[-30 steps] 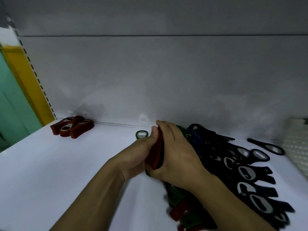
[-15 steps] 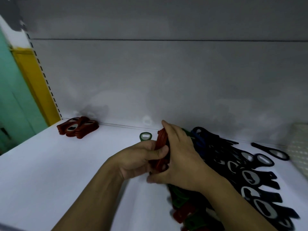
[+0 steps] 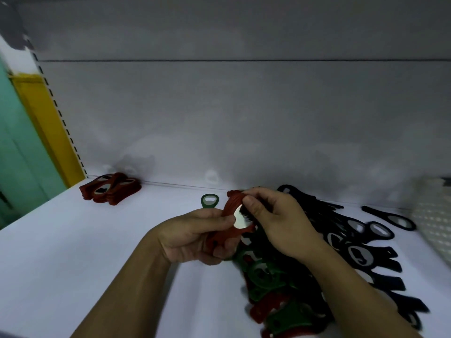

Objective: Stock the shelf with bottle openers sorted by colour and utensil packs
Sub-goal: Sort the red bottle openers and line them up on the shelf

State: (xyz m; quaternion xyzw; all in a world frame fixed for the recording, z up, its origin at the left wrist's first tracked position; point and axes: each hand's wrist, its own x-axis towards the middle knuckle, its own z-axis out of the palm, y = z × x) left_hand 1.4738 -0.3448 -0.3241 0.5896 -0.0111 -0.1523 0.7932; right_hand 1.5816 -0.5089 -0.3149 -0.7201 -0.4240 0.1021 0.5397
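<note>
Head view: your left hand point(image 3: 192, 237) grips red openers point(image 3: 228, 215); your right hand point(image 3: 278, 220) pinches a dark opener point(image 3: 247, 217), possibly black.

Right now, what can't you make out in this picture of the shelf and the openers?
Head view only:
- Bundle of openers: the left hand and right hand grip it, so the count is hidden.
- Mixed pile: partly under the right forearm, cut off by the bottom edge.
- White object: blurred, cut by the right edge; unidentifiable.
- Red stack: too small to count.
</note>
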